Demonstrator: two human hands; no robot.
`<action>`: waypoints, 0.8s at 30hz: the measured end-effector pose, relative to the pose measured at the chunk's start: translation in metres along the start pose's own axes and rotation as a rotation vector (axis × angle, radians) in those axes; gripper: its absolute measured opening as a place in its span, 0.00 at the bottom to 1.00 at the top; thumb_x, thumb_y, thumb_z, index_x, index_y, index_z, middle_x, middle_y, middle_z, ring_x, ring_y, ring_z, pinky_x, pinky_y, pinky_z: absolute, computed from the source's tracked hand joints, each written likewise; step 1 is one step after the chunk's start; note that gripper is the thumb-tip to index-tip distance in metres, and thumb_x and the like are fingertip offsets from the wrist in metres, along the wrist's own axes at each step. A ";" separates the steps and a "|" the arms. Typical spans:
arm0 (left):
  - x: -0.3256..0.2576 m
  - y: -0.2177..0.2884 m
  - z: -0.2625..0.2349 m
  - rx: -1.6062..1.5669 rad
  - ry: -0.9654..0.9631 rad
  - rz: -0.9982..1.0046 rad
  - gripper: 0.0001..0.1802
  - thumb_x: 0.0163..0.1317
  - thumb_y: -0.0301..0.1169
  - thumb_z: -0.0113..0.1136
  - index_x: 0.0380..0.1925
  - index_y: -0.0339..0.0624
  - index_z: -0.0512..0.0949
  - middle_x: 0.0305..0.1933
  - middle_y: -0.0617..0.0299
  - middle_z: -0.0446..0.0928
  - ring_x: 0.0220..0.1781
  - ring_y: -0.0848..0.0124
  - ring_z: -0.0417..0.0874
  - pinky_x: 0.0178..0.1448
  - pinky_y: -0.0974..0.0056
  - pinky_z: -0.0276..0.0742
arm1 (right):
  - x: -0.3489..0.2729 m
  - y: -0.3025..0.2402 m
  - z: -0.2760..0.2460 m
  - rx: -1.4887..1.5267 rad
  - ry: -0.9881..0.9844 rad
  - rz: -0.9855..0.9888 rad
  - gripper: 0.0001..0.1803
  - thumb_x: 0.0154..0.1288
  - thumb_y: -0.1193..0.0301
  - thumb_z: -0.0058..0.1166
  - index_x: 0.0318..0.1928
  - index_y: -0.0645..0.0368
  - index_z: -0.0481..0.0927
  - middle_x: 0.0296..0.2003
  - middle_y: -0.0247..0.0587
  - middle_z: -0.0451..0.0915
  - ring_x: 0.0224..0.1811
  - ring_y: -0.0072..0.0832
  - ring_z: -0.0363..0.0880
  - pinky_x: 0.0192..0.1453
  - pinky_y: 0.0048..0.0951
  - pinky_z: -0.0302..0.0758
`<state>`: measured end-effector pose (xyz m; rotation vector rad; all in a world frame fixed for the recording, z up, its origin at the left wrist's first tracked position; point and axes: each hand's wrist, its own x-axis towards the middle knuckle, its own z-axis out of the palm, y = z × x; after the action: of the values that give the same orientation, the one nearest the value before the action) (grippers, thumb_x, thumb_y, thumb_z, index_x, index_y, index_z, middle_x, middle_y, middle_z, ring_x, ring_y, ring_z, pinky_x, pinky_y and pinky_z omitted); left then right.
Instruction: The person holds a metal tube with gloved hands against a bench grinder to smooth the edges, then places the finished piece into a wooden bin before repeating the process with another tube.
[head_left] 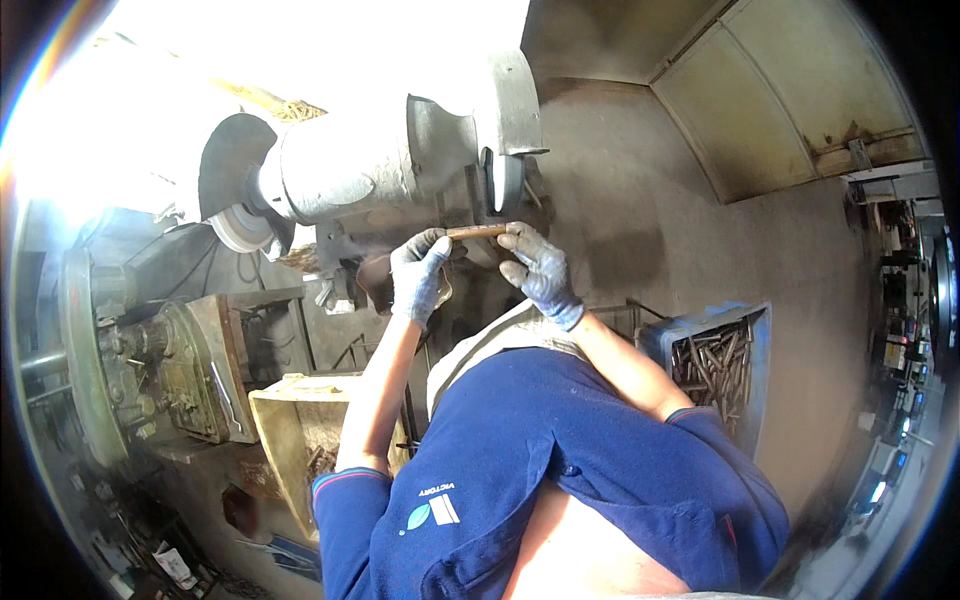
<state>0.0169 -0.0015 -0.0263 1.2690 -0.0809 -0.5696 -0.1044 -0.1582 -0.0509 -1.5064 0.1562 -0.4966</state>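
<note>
A short brown metal rod [477, 232] lies level between my two gloved hands. My left hand [417, 272] pinches its left end, and my right hand [541, 266] grips the right end with thumb and fingers. Both gloves are grey-blue and worn. Just above the rod, close to its right end, is the grinding wheel [508, 184] of a grey bench grinder [345, 165], under a metal guard [512, 105]. I cannot tell whether the rod touches the wheel.
A second wheel [241, 228] sits at the grinder's left end. To my right stands a blue crate [762, 345] full of similar rods [712, 362]. By my left elbow is a pale yellowish box [283, 440] with metal pieces inside. Greenish machinery [165, 370] stands further left.
</note>
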 end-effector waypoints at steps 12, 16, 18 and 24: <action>-0.020 0.023 0.014 -0.019 -0.077 -0.086 0.08 0.58 0.32 0.63 0.32 0.38 0.80 0.23 0.66 0.78 0.21 0.84 0.73 0.23 0.78 0.65 | -0.016 -0.063 -0.013 -0.482 -0.062 -0.269 0.28 0.50 0.57 0.67 0.47 0.64 0.80 0.53 0.50 0.74 0.59 0.39 0.71 0.62 0.37 0.67; -0.017 0.017 0.016 0.014 -0.179 0.039 0.07 0.58 0.27 0.62 0.32 0.34 0.78 0.24 0.64 0.78 0.22 0.78 0.76 0.28 0.75 0.71 | -0.016 -0.055 -0.013 0.002 0.026 0.013 0.24 0.54 0.62 0.65 0.48 0.64 0.80 0.55 0.47 0.74 0.61 0.35 0.68 0.64 0.35 0.65; -0.015 0.017 0.020 0.084 -0.176 0.064 0.07 0.58 0.26 0.61 0.33 0.33 0.78 0.24 0.64 0.78 0.23 0.78 0.76 0.28 0.75 0.71 | -0.010 -0.054 -0.019 -0.122 0.022 0.012 0.22 0.56 0.64 0.64 0.48 0.64 0.80 0.55 0.46 0.73 0.62 0.35 0.67 0.64 0.33 0.65; -0.001 -0.001 0.020 0.077 -0.157 -0.016 0.07 0.59 0.24 0.60 0.35 0.31 0.78 0.29 0.59 0.81 0.29 0.75 0.80 0.35 0.73 0.75 | -0.003 -0.040 -0.021 -0.261 0.098 -0.125 0.18 0.54 0.67 0.65 0.45 0.63 0.81 0.47 0.47 0.78 0.55 0.34 0.73 0.58 0.30 0.69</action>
<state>0.0087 -0.0185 -0.0210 1.2991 -0.2258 -0.6850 -0.1241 -0.1752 -0.0140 -1.7542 0.2109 -0.6711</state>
